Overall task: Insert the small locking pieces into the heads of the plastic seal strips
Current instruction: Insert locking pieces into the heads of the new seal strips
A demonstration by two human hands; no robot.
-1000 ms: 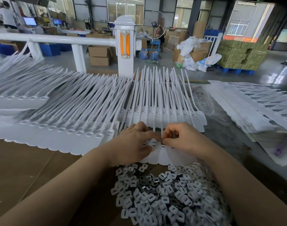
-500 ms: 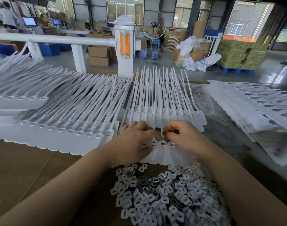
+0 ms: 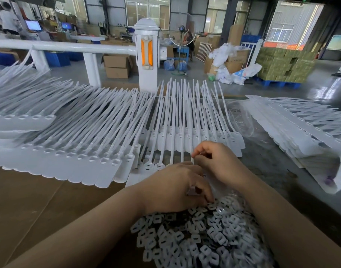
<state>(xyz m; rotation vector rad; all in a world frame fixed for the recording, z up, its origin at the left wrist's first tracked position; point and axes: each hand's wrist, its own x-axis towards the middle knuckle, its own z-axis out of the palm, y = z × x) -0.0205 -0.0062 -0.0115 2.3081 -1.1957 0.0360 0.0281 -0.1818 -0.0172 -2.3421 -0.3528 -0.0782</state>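
Observation:
A row of white seal strips (image 3: pixel 182 120) fans away from me, and the nearest heads (image 3: pixel 148 166) lie just in front of my hands. A heap of small white locking pieces (image 3: pixel 204 238) sits at the near edge. My left hand (image 3: pixel 173 190) is palm down with its fingers curled, the tips pinching a locking piece at the top of the heap. My right hand (image 3: pixel 220 163) is just beyond it, thumb and forefinger pinched on a strip at its head. The heads under both hands are hidden.
Long banks of joined strips (image 3: pixel 65 161) fill the left of the brown table (image 3: pixel 30 209). Another stack of strips (image 3: pixel 301 132) lies on clear plastic at the right. A white post with an orange reflector (image 3: pixel 147 53) stands behind, with cardboard boxes (image 3: pixel 116 65) on the floor.
My left hand has drawn back from the strip heads toward me and now reaches into the heap. My right hand has shifted slightly right and away along the row.

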